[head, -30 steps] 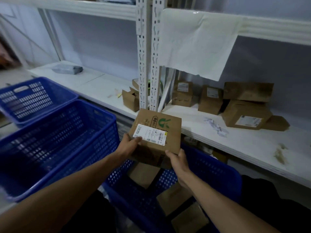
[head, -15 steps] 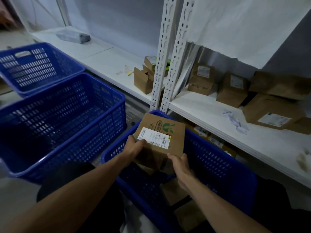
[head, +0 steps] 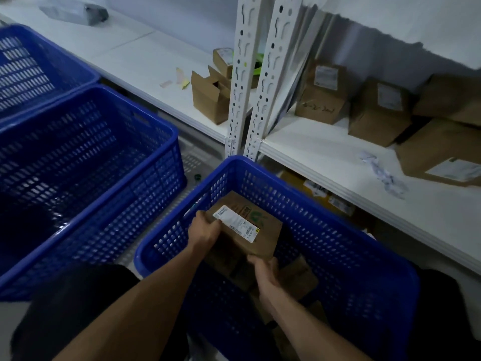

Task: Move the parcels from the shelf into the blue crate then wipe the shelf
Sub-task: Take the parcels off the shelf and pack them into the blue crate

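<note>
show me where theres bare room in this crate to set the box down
Bare floor shows in the near-left part of the blue crate, under the left hand. Under the right hand, parcels crowd it. Both hands hold the box.

This is a storeroom for parcels. Brown boxes [head: 322, 96] sit on white shelves [head: 325, 152] past the hands. Big blue crates [head: 78, 157] stand left of them.

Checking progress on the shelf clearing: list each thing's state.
Labelled box: inside the near crate, held.
Left hand: grips it.
Right hand: grips it.
Middle crate: no parcels visible.
Shelf: boxes remain.
Small box: flaps open.
</note>
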A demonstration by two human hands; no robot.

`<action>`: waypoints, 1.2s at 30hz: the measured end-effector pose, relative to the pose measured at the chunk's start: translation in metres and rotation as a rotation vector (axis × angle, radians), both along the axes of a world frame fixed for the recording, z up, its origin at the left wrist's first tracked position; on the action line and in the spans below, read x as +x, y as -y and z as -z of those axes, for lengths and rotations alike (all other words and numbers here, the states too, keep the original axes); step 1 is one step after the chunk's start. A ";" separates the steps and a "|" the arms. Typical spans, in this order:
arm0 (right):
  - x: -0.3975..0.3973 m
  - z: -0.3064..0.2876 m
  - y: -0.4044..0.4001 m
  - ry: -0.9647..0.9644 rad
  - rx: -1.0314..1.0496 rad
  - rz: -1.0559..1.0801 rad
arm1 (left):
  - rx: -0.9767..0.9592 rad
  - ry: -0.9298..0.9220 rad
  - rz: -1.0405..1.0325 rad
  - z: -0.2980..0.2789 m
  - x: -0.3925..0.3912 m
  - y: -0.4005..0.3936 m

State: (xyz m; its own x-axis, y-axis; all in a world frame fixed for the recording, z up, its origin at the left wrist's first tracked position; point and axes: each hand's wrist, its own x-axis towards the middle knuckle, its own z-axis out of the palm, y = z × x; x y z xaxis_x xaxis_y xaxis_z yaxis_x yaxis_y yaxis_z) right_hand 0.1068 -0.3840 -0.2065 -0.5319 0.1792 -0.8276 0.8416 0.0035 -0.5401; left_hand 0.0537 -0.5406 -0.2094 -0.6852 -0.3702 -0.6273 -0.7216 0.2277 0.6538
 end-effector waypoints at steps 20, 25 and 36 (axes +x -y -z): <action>-0.061 0.013 0.009 0.027 -0.169 -0.016 | 0.553 0.144 -0.542 0.044 -0.027 -0.045; -0.094 -0.018 -0.012 -0.069 -0.095 -0.018 | 0.529 0.037 -0.553 0.032 -0.038 -0.059; -0.132 -0.082 -0.077 -0.270 -0.063 0.020 | 0.353 -0.229 0.112 -0.051 -0.040 -0.105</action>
State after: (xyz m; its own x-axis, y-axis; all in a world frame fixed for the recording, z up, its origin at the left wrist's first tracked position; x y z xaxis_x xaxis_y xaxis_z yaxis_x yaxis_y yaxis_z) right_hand -0.0248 -0.3066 -0.1244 -0.7313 0.1443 -0.6666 0.6670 -0.0527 -0.7432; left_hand 0.0138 -0.4357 -0.1582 -0.8453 -0.0753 -0.5290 -0.5322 0.0302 0.8461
